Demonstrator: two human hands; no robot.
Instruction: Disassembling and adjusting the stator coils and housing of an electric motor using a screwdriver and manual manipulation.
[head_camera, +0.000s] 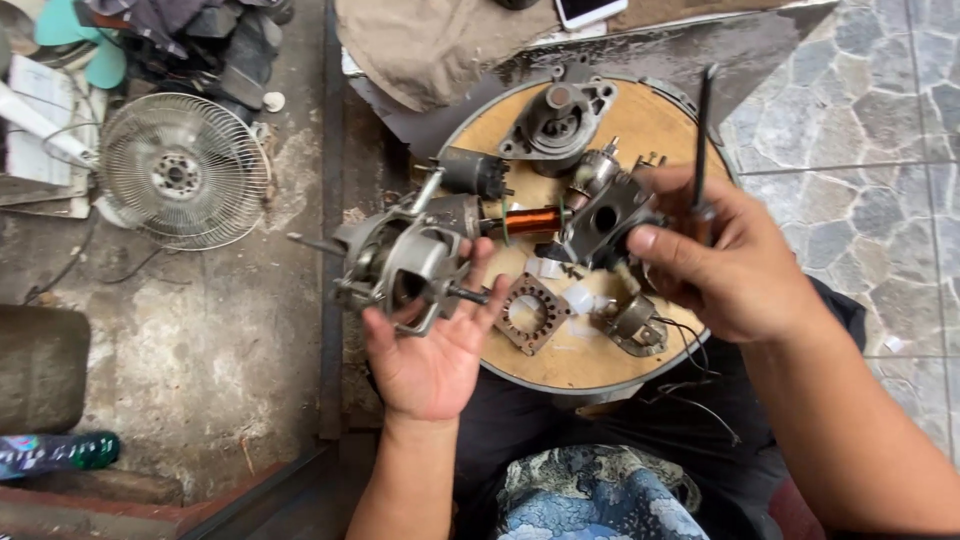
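My left hand (432, 350) lies palm up and holds a grey fan motor housing (400, 262) with a thin shaft sticking out to the left. My right hand (728, 262) grips a dark metal motor bracket (603, 218) with a round hole, and a black screwdriver (703, 130) stands up between its fingers. Between the two hands a copper-wound coil (530, 219) shows. All of this hovers over a round wooden board (650, 125) with a metal rim.
On the board lie a grey motor end casing (557, 120), a dark cylinder part (474, 172), a square laminated stator (528, 312) and a small part with black wires (634, 322). A wire fan guard (183, 170) rests on the concrete at left. A phone (588, 10) lies at the top.
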